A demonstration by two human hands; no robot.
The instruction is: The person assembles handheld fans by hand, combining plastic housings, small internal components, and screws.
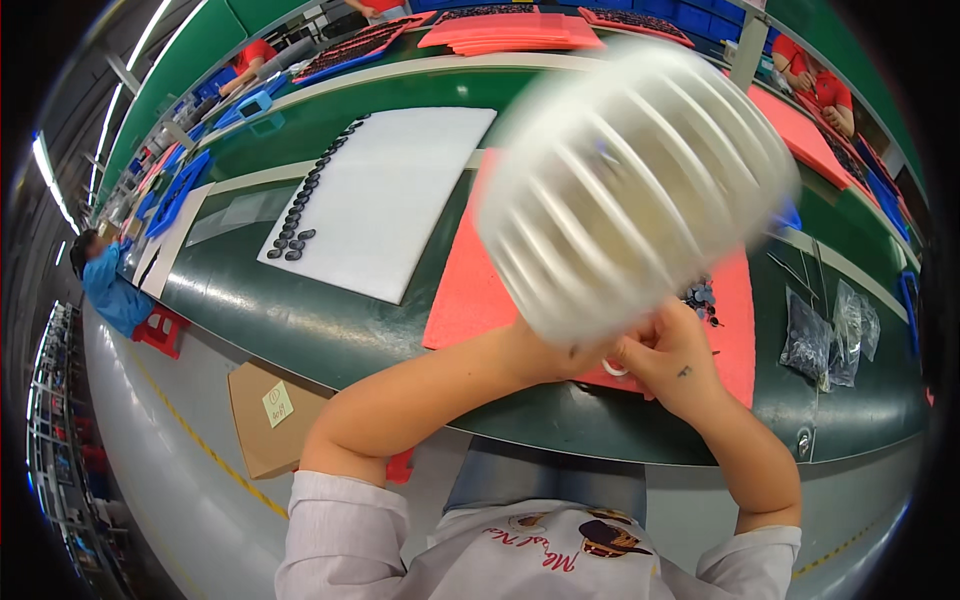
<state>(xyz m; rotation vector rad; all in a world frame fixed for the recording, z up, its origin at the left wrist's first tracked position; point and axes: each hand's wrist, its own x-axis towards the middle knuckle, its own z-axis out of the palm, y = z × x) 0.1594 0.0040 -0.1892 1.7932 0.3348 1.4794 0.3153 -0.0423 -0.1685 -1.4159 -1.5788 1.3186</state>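
1. We see the white slatted object (640, 190), blurred, covering most of our left hand (568, 356); its grip we cannot tell.
2. Our right hand (678, 358) has bent fingers at the object's lower edge; whether they grasp it, we cannot tell.
3. Dark pieces (700, 297) lie beside it, on the red mat (470, 300).

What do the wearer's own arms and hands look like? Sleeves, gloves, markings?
Whitish short sleeves: left sleeve and right sleeve, both ending around the elbow. Left forearm and right forearm are bare. Right hand is ungloved, with a small dark mark near the wrist. Left hand is largely hidden. No cables visible.
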